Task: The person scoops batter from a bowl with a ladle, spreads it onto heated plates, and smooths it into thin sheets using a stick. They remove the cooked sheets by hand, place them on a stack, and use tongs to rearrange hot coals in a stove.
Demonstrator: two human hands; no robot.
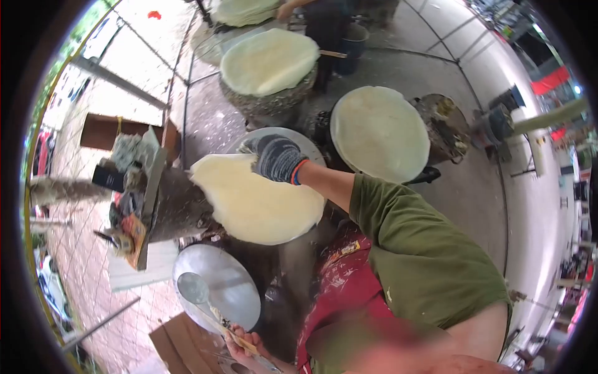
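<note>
One gloved hand (277, 159) on, seemingly, flatbread (255, 202)

A large pale crepe sheet (255, 202) is gripped at its twelve o'clock edge by the gloved right hand (277, 159), above a round griddle (293, 138). A ladle (194, 289) is held by the left hand (246, 349) over a round metal lid (240, 296) at seven o'clock. A second sheet (380, 132) is seen on a griddle at two o'clock, and a third sheet (269, 60) at twelve o'clock.

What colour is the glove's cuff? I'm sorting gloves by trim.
Orange-red with blue, on the dark speckled glove; head view.
</note>
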